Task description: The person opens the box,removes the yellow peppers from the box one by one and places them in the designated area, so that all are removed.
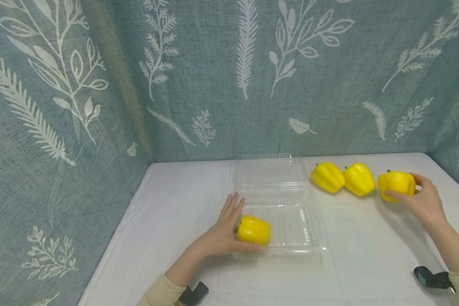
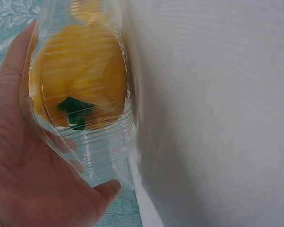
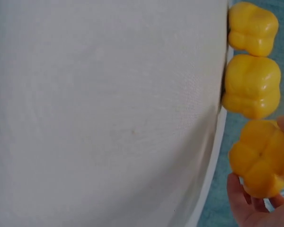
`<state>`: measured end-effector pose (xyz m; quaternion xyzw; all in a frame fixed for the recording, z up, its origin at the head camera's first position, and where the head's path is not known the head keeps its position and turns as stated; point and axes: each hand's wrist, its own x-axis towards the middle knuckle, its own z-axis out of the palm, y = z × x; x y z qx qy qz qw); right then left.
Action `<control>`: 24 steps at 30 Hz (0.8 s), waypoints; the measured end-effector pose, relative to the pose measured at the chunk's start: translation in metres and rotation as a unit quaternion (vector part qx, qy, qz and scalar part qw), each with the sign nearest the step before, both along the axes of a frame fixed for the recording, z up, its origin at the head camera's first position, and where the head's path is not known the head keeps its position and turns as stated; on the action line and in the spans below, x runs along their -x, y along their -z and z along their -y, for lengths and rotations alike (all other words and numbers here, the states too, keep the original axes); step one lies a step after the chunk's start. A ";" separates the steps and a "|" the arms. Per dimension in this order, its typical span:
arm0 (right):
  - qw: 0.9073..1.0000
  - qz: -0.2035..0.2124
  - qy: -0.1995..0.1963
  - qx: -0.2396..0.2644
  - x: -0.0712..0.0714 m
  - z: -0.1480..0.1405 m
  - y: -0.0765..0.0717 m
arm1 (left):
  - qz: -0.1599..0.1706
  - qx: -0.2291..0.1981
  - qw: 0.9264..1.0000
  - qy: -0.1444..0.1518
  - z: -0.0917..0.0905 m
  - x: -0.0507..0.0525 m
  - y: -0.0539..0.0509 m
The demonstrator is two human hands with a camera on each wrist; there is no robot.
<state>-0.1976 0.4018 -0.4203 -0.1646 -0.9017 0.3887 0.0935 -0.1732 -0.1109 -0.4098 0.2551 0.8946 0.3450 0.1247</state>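
Note:
A clear plastic clamshell container [image 1: 315, 221] stands with its lid folded back on the white table, and one yellow bell pepper [image 1: 254, 230] lies in its left part. Against the container's left side rests my left hand [image 1: 225, 233], fingers straight and thumb along the near edge. The left wrist view shows this pepper's green stem [image 2: 75, 111] through the ribbed wall. At the far right, my right hand [image 1: 424, 199] grips another yellow bell pepper [image 1: 395, 182] between thumb and fingers. In the right wrist view the held pepper [image 3: 260, 156] shows its lobed bottom.
Two more yellow bell peppers [image 1: 327, 177] sit side by side at the back, between the container and my right hand. The open lid [image 1: 269, 172] reaches towards the back edge. A leaf-patterned blue-green curtain [image 1: 222, 85] hangs behind the table.

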 end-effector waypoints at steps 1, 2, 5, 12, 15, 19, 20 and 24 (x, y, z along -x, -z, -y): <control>1.000 0.001 -0.008 0.002 -0.003 0.005 -0.007 | 0.000 0.000 1.000 0.000 0.000 0.000 0.000; 1.000 0.003 -0.014 0.004 -0.006 0.010 -0.014 | -0.001 0.000 1.000 0.000 0.000 0.000 0.000; 1.000 0.007 -0.024 -0.003 -0.009 0.020 -0.025 | 0.001 0.000 1.000 -0.002 0.000 0.000 -0.001; 0.999 0.019 -0.031 -0.014 -0.006 0.022 -0.028 | 0.002 -0.001 1.000 -0.003 0.000 -0.001 -0.001; 0.999 0.024 -0.034 -0.021 -0.003 0.020 -0.027 | 0.001 -0.002 1.000 -0.003 0.000 0.000 -0.001; 0.999 0.030 -0.034 -0.023 -0.001 0.020 -0.026 | -0.002 -0.003 1.000 -0.002 0.000 0.000 0.000; 0.999 0.032 -0.034 -0.023 -0.001 0.019 -0.026 | -0.002 -0.004 1.000 -0.002 0.000 0.000 0.000; 0.998 0.032 -0.039 -0.031 0.001 0.019 -0.026 | -0.004 -0.005 1.000 -0.001 0.000 0.000 0.001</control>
